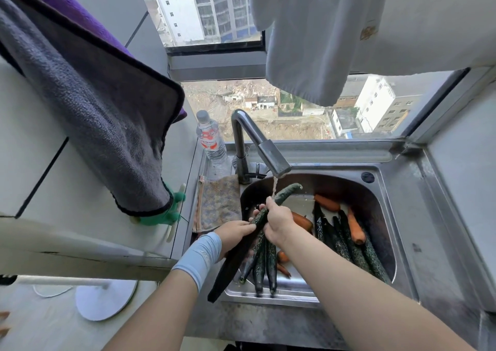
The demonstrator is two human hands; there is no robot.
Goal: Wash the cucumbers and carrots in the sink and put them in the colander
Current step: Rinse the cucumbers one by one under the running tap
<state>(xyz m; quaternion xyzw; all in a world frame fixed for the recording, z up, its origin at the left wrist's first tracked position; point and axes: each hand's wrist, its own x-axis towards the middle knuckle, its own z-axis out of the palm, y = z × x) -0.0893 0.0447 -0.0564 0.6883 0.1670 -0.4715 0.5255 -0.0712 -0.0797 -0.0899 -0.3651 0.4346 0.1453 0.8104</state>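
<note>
One cucumber (287,191) slants over the sink (335,169), under the faucet (268,153) stream at 12 o'clock of the hands. The left hand (233,234) clasps its lower part, the right hand (277,223) its middle. Rinsing is under way; more cucumbers (357,248) and carrots (355,227) lie at 3 o'clock. Next it likely goes to the colander, which I cannot make out.

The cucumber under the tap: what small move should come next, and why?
Probably rub along the cucumber while turning it: the left hand and right hand grip it, and the thin stream from the faucet lands on one spot.
</note>
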